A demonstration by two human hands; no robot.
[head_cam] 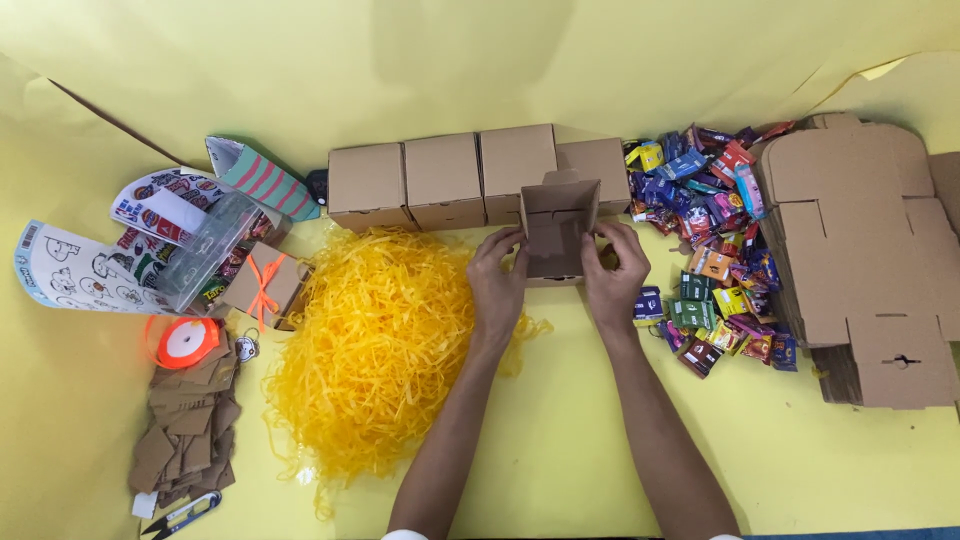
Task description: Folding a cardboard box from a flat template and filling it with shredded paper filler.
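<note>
Between both hands (555, 268), square cardboard box (557, 228)

Light is bright and even from overhead, colours saturated across my yellow table cover (560, 440). Soft shadows only: a faint one under my forearms, a dim patch on the backdrop above the row of closed cardboard boxes (478, 178). Focus crisp near that row, slightly softer toward the frame corners; no glare.
</note>
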